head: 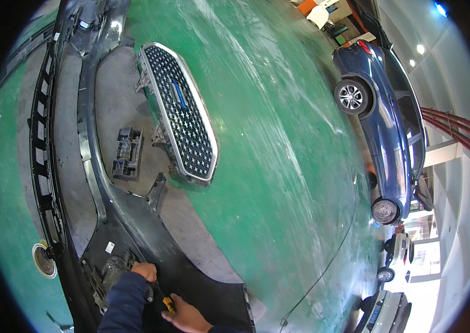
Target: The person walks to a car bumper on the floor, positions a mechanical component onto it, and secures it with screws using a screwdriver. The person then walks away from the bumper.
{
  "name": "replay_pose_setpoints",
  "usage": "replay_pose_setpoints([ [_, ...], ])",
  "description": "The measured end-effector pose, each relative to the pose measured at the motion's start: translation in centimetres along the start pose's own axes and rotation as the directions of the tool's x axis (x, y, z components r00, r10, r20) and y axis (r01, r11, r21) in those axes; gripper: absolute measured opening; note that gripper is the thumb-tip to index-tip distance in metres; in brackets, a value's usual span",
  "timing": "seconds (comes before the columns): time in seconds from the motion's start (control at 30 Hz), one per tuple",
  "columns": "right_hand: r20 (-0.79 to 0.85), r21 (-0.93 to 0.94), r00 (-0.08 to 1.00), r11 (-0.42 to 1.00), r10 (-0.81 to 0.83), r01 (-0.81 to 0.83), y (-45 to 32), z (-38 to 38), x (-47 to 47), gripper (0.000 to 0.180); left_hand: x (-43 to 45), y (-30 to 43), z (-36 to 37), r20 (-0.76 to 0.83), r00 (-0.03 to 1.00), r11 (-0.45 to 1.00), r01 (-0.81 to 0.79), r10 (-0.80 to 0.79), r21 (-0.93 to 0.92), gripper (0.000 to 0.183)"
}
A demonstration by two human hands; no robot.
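A black plastic car bumper cover lies inner side up before me. My left hand is curled at the edge of a lamp-like dark assembly in the bumper's near corner. Its fingertips are turned away, so its grip is hidden. Just right of it, my right hand holds a screwdriver by its yellow-and-black handle. The thin shaft points towards the left hand and the assembly; its tip cannot be made out. A white label sticks to the bumper beside the assembly.
A chrome-rimmed grille and a black plastic bracket lie beyond the bumper's near end. Grey sheeting covers part of the green floor. A round metal-rimmed container stands left. A cable and a blue car are right.
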State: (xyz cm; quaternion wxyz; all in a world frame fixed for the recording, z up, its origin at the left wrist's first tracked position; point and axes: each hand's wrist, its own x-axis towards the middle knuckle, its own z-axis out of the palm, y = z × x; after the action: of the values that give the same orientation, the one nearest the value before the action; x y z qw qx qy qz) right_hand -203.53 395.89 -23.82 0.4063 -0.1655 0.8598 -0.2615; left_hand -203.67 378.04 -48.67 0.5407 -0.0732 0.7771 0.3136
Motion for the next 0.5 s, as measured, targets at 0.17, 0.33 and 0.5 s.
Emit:
replay_pose_setpoints([
  [0.17,0.263,-0.433,0.964,0.891,-0.019,0.136,-0.3,0.9,0.5,0.041,0.4,-0.2,0.1,0.003,1.000,1.000,-0.004,0.004,0.001,0.034],
  [0.33,0.466,0.611,0.803,0.521,0.371,-0.596,-0.4,-1.0,1.8,0.044,0.6,-0.2,0.3,0.013,1.000,0.999,-0.028,0.028,-0.031,0.031],
  [0.5,0.312,-0.431,0.942,0.902,0.124,0.025,-3.7,-2.2,-0.6,0.059,-0.8,-0.3,0.4,-0.142,0.981,0.991,-0.124,0.130,0.051,0.024],
])
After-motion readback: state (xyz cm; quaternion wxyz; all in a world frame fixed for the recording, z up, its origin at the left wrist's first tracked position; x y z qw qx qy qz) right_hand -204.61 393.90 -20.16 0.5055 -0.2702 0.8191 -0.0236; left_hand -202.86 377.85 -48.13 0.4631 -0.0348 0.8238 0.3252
